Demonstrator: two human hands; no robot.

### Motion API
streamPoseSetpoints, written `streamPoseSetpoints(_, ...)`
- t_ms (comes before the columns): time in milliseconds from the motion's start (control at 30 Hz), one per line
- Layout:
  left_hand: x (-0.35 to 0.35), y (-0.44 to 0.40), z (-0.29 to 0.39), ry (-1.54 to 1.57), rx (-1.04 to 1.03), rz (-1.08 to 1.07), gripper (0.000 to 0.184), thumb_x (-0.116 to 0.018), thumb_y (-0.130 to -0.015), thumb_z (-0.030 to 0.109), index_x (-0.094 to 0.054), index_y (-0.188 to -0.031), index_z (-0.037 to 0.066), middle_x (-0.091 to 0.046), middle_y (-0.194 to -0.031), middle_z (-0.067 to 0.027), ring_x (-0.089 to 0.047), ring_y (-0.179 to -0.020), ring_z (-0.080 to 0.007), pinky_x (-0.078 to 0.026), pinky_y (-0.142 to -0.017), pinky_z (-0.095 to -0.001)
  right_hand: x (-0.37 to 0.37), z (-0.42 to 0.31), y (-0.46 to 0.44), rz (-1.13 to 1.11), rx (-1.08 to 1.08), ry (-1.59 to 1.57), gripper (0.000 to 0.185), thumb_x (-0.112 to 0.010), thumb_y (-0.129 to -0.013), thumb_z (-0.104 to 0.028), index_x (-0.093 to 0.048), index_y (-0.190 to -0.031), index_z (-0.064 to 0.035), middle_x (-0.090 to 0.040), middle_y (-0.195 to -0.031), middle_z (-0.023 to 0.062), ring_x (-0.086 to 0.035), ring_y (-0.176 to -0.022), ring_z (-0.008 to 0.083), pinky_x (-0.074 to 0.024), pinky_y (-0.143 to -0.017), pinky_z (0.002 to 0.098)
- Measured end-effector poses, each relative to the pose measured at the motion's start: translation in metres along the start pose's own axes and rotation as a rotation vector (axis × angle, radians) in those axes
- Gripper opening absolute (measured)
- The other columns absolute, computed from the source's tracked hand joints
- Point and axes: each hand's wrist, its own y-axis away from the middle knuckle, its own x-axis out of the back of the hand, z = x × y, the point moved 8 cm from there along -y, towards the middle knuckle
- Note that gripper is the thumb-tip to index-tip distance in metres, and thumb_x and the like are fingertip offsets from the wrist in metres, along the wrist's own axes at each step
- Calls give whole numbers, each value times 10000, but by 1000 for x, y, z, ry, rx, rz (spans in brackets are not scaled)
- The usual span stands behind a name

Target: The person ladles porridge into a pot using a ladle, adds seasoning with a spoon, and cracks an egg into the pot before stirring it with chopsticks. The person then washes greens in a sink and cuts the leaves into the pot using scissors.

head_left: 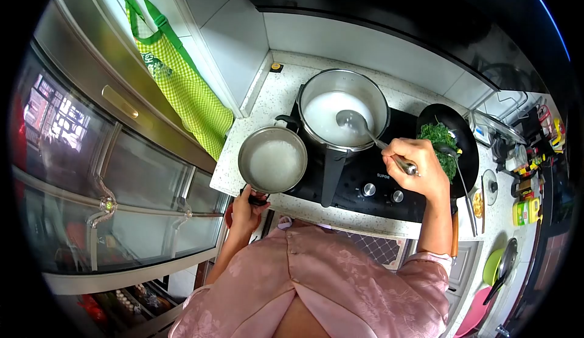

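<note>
Listing contents of a white speckled stone countertop (231,170) and the black glass cooktop (353,203) set into it:

Item: a person's right hand (413,164), fingers closed around the handle of a stainless-steel ladle (351,120). The ladle's bowl is inside a large round stainless-steel pot (376,132); whether it dips into the liquid or sits just above cannot be told.

Item: the large pot, near the cooktop's back edge, left of its middle; contains milky white liquid (322,132); long black handle directed toward the cooktop's front edge.

Item: a left hand (244,211), fingers curled around the black handle of a small round grey metal pot (272,158). The small pot is over the cooktop's left edge, near the countertop's front left corner, just beside the large pot; cloudy whitish contents. Whether it rests or is held up cannot be told.

Item: a black wok (467,140), at the cooktop's right edge, containing dark green chopped leaves (437,134); a long-handled metal utensil (466,189) leans across its rim.

Item: two silver round knobs (369,189), along the cooktop's front edge.

Item: a clear round lid with black knob (490,183), on the countertop right of the wok.

Item: a green-and-yellow checked apron (182,88), hanging beyond the countertop's left edge.
</note>
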Motion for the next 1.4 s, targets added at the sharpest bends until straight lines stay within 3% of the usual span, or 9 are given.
streamPoseSetpoints(200, 5, -4, -3, -2, 4, -2, 253, -476, -912, 279, -487, -766, 73, -603, -760, -101, -600, -689, -204, -547, -591, -392, -7, 19, -16, -19, -73, -160, 54, -607, -690, -42, -566, -683, -7, -567, -562, 93, -595, -525, 187, -450, -502, 280)
streamPoseSetpoints(267, 5, -4, -3, -5, 5, -10, 252, -476, -912, 278, -488, -766, 73, -604, -763, -101, -601, -687, -204, -547, -590, -392, -17, 56, -14, 26, -345, -411, 239, -665, -787, -197, -564, -667, -16, -565, -541, 57, -557, -457, 110, -418, -408, 242)
streamPoseSetpoints(533, 1, -1, -2, -35, 10, 5, 259, -481, -907, 287, -494, -777, 63, -600, -766, -101, -591, -704, -200, -550, -596, -392, -39, 114, -12, 478, -640, -907, 257, -583, -862, -220, -521, -722, -13, -564, -528, 141, -550, -370, 187, -453, -312, 274)
streamPoseSetpoints(667, 0, 3, 1, -44, -2, 50, 264, -486, -903, 290, -492, -775, 60, -595, -763, -97, -587, -713, -198, -547, -593, -387, -41, 80, -19, 293, -423, -639, 114, -562, -833, -99, -561, -764, -8, -601, -632, 114, -596, -514, 153, -496, -469, 267)
streamPoseSetpoints(733, 1, 2, 1, -45, 1, 44, 265, -488, -901, 291, -490, -772, 59, -594, -762, -96, -588, -714, -198, -546, -591, -385, -29, 23, -24, 203, 116, -126, 77, -594, -784, -55, -557, -739, -4, -593, -642, 111, -597, -547, 167, -474, -507, 280)
streamPoseSetpoints(800, 1, 1, 1, -32, 0, 35, 270, -492, -900, 290, -491, -772, 53, -595, -756, -97, -591, -707, -200, -547, -590, -385, -32, 3, -17, 85, 138, 107, 124, -641, -734, -70, -521, -715, -44, -526, -607, 117, -539, -542, 308, -428, -483, 368)
streamPoseSetpoints(867, -2, 4, 3, -33, -2, 27, 272, -493, -899, 289, -491, -770, 51, -595, -753, -99, -593, -700, -203, -548, -588, -385, -32, -1, -8, 106, 185, 245, 130, -661, -713, -51, -536, -747, -46, -488, -572, 106, -526, -524, 299, -421, -473, 374)
streamPoseSetpoints(1233, 1, -1, 1, -31, -8, 18, 277, -494, -901, 286, -492, -764, 45, -604, -748, -124, -606, -685, -219, -550, -545, -378, -30, 30, 20, 468, -54, -246, 71, -667, -744, -23, -598, -738, -8, -569, -565, 75, -559, -479, 121, -413, -457, 232)
streamPoseSetpoints(1400, 4, -1, 0, -47, -8, 4, 263, -495, -902, 281, -482, -775, 52, -608, -762, -125, -612, -698, -228, -550, -545, -379, -50, 13, 10, 431, 97, -142, 100, -671, -723, -17, -572, -710, -21, -521, -529, 65, -491, -420, 135, -385, -430, 244)
